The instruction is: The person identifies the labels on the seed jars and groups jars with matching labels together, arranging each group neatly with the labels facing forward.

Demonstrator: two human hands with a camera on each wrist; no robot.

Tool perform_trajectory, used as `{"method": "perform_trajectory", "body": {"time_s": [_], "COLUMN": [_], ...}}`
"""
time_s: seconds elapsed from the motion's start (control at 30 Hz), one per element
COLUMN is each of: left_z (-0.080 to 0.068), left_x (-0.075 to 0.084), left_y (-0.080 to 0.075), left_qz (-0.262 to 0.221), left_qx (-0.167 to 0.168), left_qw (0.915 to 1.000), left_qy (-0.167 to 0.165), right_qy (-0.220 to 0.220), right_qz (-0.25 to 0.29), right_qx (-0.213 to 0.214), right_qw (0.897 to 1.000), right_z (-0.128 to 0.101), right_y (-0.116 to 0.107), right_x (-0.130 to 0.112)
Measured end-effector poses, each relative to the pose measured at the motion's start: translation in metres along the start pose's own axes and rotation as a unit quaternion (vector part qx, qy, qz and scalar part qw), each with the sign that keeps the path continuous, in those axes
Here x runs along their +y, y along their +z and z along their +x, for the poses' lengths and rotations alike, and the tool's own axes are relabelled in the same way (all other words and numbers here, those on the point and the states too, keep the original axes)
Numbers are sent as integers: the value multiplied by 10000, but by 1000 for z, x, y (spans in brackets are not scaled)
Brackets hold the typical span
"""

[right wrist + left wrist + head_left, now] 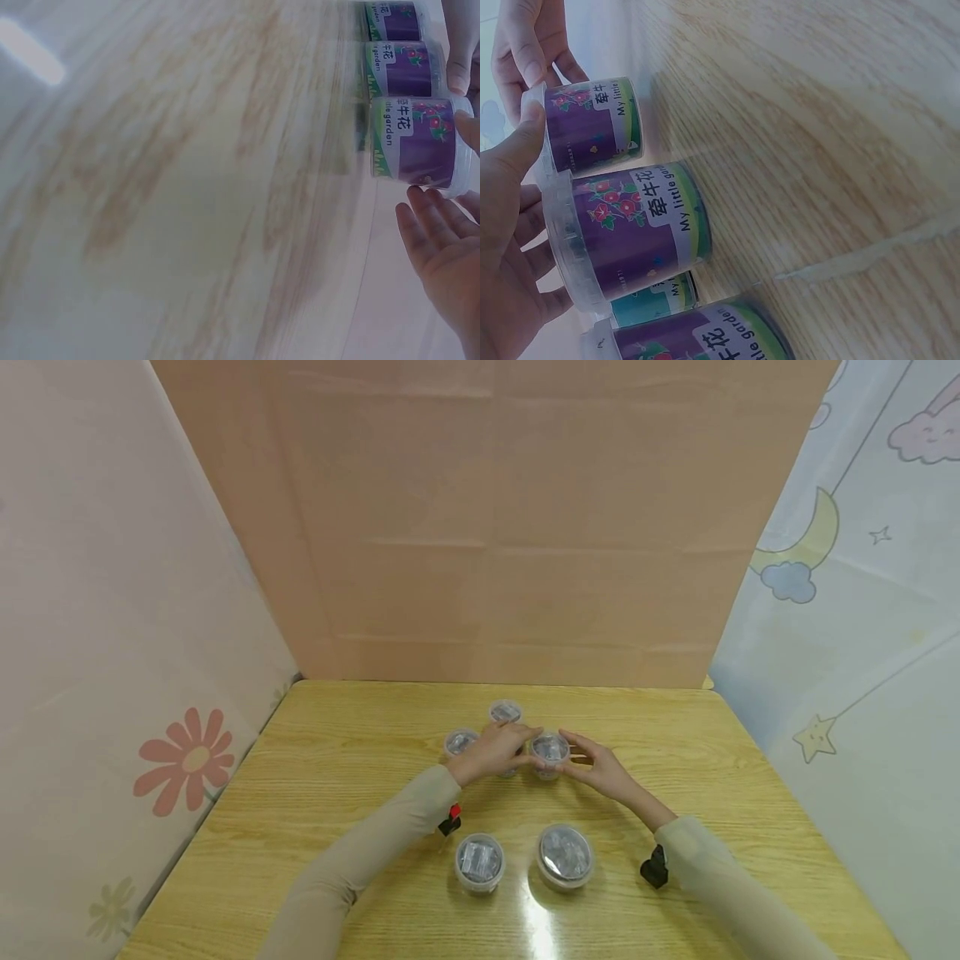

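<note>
Both hands meet at a clear-lidded plastic tub [551, 748] at the back middle of the table; it has a purple flower-printed "My little garden" label. My left hand [495, 750] holds its left side, with the thumb [526, 129] at the lid's edge. From the right, my right hand [603, 772] grips the same lid rim between thumb and fingers. Under my left palm stands another purple tub [641, 229], partly hidden in the head view. Two more tubs stand close by, one behind [506, 710] and one to the left [459, 742].
Nearer to me on the wooden table [337, 877] stand two further tubs, a smaller one [480, 862] at left and a wider one [566, 857] at right, with silvery contents under their lids. A tan sheet [495, 527] hangs at the table's back edge, with printed curtains on both sides.
</note>
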State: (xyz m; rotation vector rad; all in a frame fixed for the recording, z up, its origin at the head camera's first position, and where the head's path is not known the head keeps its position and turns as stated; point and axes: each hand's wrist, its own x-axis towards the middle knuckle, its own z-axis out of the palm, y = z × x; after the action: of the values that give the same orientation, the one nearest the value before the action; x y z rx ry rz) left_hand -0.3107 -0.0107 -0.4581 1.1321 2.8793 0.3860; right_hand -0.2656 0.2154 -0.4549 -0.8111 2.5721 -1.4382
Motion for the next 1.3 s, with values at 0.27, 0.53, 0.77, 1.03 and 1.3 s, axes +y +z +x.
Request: {"method": "perform_trajectory", "body": {"time_s": [0.27, 0.53, 0.77, 1.03, 1.3], "left_z": [-2, 0, 1, 0, -1], "left_x": [0, -3, -5, -3, 0], "left_y": [0, 3, 4, 3, 0], "left_qz": [115, 136, 102, 85, 43], "left_qx": [-177, -102, -60, -81, -87], "left_qw": [9998, 9998, 9999, 9999, 9999], "left_qy": [-43, 75, 63, -9, -69], "right_qy": [-174, -94, -107, -86, -164], "right_qz": [-360, -582, -693, -664, -738], "right_qx": [61, 55, 68, -111, -14], "right_qw": [9992, 9982, 9975, 9977, 9971], "right_z": [0, 5, 7, 4, 8], "right_y": [4, 7, 9, 2, 6], "right_x": [-2, 30, 37, 2, 30]}}
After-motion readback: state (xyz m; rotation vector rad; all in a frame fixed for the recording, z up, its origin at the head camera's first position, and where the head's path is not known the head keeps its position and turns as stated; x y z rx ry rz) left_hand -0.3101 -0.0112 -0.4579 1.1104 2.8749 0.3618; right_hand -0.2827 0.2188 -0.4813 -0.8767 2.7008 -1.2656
